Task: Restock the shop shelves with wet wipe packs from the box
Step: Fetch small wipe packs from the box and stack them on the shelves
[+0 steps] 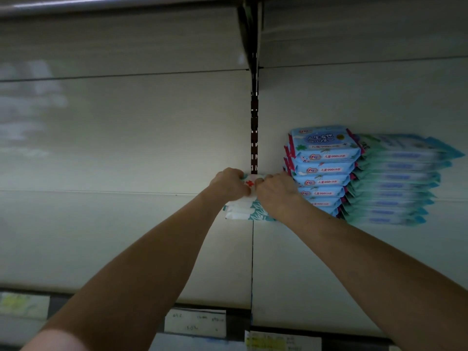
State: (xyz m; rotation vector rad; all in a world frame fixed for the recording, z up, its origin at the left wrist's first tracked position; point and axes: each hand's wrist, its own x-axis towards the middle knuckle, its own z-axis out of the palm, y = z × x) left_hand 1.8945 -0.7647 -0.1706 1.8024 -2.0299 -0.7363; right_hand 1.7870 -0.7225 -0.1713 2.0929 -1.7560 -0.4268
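Observation:
Both my arms reach to the back of a pale shop shelf (126,249). My left hand (229,184) and my right hand (276,191) grip a white wet wipe pack with a red cross (249,183), one hand at each end. It lies on top of a short stack of white and teal packs (244,211) near the dark slotted upright (254,138). The box is not in view.
To the right stand a tall stack of blue wipe packs (323,171) and a blurred stack of teal packs (397,181). An upper shelf (121,3) hangs overhead. Price labels (195,323) line the shelf's front edge. The shelf's left half is bare.

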